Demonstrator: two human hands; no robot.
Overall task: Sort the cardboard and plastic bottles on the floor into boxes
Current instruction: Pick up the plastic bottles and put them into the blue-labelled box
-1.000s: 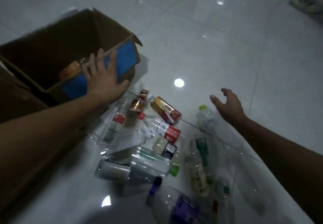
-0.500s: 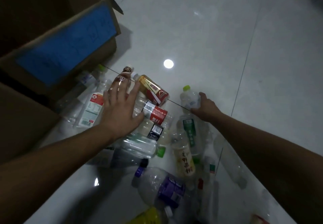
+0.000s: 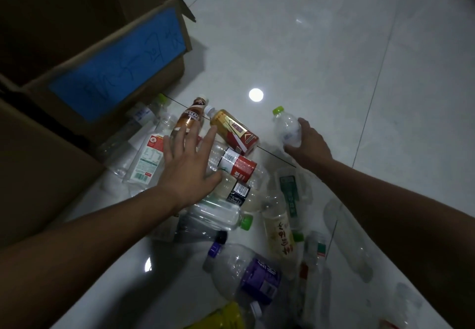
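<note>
Beside the cardboard box (image 3: 108,66), my right hand (image 3: 307,142) grips a green-capped clear bottle (image 3: 286,128); my left hand (image 3: 189,166) hovers spread-fingered over the Nescafé bottle (image 3: 189,119).

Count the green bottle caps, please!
4: a cap on the bottle in the right hand, a cap by the cardboard box, a mid-pile cap, and a cap beside the yellow-labelled bottle. Others may be hidden under bottles.
</note>
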